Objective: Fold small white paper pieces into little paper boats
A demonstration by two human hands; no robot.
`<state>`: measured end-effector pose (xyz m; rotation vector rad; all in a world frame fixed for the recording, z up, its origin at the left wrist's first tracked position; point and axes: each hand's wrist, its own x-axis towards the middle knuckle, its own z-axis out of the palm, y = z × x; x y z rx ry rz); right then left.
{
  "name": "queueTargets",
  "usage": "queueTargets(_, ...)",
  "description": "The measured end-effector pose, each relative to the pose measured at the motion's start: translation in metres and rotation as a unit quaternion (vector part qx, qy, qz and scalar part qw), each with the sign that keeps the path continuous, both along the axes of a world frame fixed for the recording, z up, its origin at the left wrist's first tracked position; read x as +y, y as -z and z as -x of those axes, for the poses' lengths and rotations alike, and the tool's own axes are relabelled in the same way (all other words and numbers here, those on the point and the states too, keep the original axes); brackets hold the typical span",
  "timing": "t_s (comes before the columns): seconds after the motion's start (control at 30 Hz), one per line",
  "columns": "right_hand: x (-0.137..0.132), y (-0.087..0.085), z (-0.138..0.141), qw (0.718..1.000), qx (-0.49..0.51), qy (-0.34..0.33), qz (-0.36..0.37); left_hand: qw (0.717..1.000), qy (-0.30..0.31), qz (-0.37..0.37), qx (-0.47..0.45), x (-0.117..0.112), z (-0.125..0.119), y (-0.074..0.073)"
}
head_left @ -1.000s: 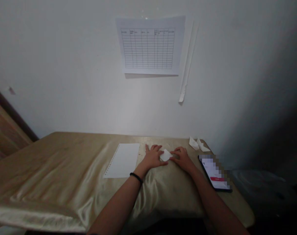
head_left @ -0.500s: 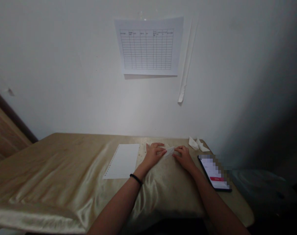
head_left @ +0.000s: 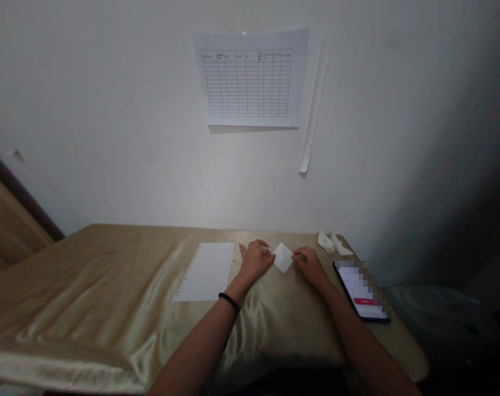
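Observation:
A small white folded paper (head_left: 283, 258), diamond-shaped with a point towards the wall, is between my two hands over the table. My left hand (head_left: 254, 260) pinches its left corner between thumb and finger. At the opposite corner, the fingertips of my right hand (head_left: 311, 265) close on the paper. Left of my left hand lies a flat white sheet (head_left: 206, 272) with punched holes along one edge. Two folded white paper pieces, a nearer-left one (head_left: 325, 242) and another (head_left: 341, 245) beside it, stand at the table's back right corner.
A phone (head_left: 362, 291) with its screen lit lies right of my right forearm, near the table edge. Wrinkled, shiny gold cloth (head_left: 109, 308) covers the table. The wall behind carries a printed chart (head_left: 250, 82) and a hanging paper strip (head_left: 314, 110).
The folded paper has gone from a narrow, tilted shape to a flat diamond facing me. My hands have shifted slightly and now hold it by opposite corners.

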<state>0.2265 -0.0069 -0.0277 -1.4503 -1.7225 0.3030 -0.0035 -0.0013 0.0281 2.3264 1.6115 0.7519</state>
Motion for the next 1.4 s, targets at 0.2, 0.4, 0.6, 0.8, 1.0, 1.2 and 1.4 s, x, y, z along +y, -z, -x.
queueTargets(0.2, -0.004, 0.002, 0.003, 0.995, -0.091, 0.006, 0.029, 0.995, 0.013, -0.026, 0.099, -0.001, 0.003, 0.006)
queueTargets(0.4, -0.006, 0.000, 0.004, 0.994, -0.106, 0.004, 0.029, 0.997, 0.041, -0.006, 0.072, 0.002, 0.001, 0.014)
queueTargets(0.6, -0.001, 0.005, 0.001, 0.995, -0.095, 0.000, 0.022, 0.996, 0.052, 0.032, 0.062, 0.001, -0.004, 0.019)
queueTargets(0.8, 0.008, 0.010, 0.000, 0.995, -0.098, 0.028, 0.019, 0.996, 0.053, 0.018, 0.069, 0.000, -0.006, 0.022)
queueTargets(1.0, 0.012, 0.010, 0.005, 0.994, -0.106, 0.037, 0.012, 0.994, 0.064, 0.022, 0.086, -0.001, -0.005, 0.023)
queueTargets(1.2, 0.010, 0.007, 0.008, 0.992, -0.113, 0.046, 0.022, 0.993, 0.056, 0.041, 0.092, 0.000, -0.005, 0.021)
queueTargets(1.4, 0.004, 0.000, 0.010, 0.994, -0.105, 0.020, 0.034, 0.993, 0.052, 0.049, 0.098, 0.001, -0.004, 0.020)
